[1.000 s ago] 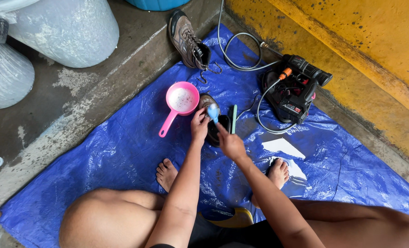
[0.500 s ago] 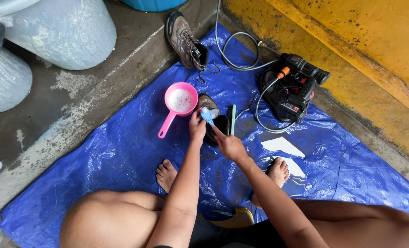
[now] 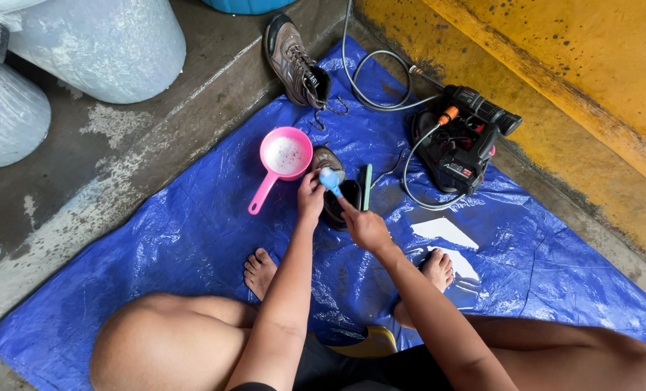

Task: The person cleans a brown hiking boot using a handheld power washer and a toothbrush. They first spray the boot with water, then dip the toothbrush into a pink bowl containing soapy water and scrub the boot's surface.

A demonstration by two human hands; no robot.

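A brown shoe (image 3: 335, 194) lies on the blue tarp (image 3: 192, 239) in front of me. My left hand (image 3: 310, 197) grips its left side. My right hand (image 3: 365, 226) holds a blue brush (image 3: 330, 179), its head over the shoe's toe. A pink scoop (image 3: 284, 156) with soapy water sits just left of the shoe. A green-handled brush (image 3: 367, 186) lies right of it.
A second brown shoe (image 3: 296, 66) rests at the tarp's far edge. A black and red pressure washer (image 3: 462, 141) with a grey hose (image 3: 370, 80) stands at the right by the yellow wall (image 3: 555, 65). White plastic sacks (image 3: 98, 43) sit at upper left. My bare feet rest on the tarp.
The blue brush has shifted slightly back and forth over the shoe's toe. My left hand keeps its hold on the shoe.
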